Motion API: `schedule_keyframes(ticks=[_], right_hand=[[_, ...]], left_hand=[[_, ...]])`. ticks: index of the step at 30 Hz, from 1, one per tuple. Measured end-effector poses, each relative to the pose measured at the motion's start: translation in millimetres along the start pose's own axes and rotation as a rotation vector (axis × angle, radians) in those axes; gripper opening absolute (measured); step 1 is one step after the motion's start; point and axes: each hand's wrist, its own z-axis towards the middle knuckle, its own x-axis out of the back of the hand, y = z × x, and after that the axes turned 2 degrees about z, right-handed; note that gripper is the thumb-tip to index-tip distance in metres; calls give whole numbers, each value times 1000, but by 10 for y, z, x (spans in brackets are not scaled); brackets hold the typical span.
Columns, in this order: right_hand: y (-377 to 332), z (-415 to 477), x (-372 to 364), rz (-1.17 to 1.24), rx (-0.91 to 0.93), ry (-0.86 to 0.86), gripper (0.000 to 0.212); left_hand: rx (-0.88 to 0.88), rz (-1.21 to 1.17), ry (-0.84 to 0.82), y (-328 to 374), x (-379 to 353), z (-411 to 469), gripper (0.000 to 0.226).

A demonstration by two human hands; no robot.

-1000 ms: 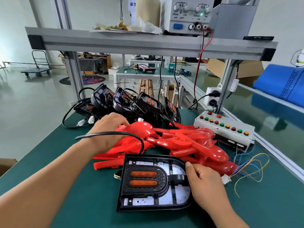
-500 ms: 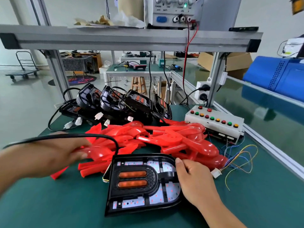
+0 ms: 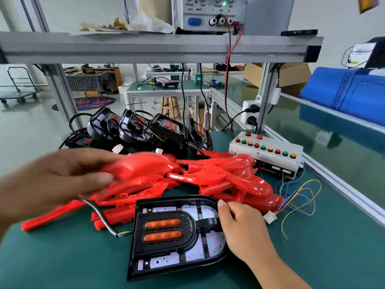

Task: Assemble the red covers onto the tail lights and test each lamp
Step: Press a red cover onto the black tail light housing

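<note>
— Since half a second ago our left hand (image 3: 62, 176) has come up off the heap and in toward the middle, bringing a red cover (image 3: 141, 167) with it.

— Is our grip firm on it?

— Thumb and fingers are closed round the cover's left end. The hand is blurred, so we can't tell the finger placing any closer. The cover hangs above the pile of red covers (image 3: 229, 180), not yet over the lamp.

— And our right hand (image 3: 243, 228)?

— It stays where it was, gripping the rounded right end of the tail light (image 3: 166, 232), thumb on the upper rim. The other fingers are hidden under the palm.

— Where does the lamp lie?

— Flat on the green worktop (image 3: 62, 257) just in front of us, face up, with two orange strips in its black middle and red dots glowing on the white boards around them.

— What lies in our way?

— The pile touches the lamp's far edge. A black cable (image 3: 100, 213) runs from under our left hand across the covers to the lamp's left side. A white connector (image 3: 269, 217) with loose coloured wires (image 3: 300, 197) lies just beside our right hand.

— Farther out?

— More black tail lights (image 3: 145, 130) stand on edge in a row behind the pile. To their right sits a white button box (image 3: 268, 151). On the shelf (image 3: 156, 46) overhead stands a power supply (image 3: 208, 15), and a red lead (image 3: 229, 65) drops from it behind the worktop.
</note>
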Motion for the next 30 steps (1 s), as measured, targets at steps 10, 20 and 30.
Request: schedule_keyframes(ticks=[10,20,30], right_hand=[[41,11,-12,9,49,2,51],[60,20,-21,7,73,-1,49],[-2,-23,6,4,37,-33,75]], left_hand=[[-65,345,-105,217,-954,518,37],[-98,353,-103,176,-1054,611,36],[-117,400,-34,187,-1161,510,38]])
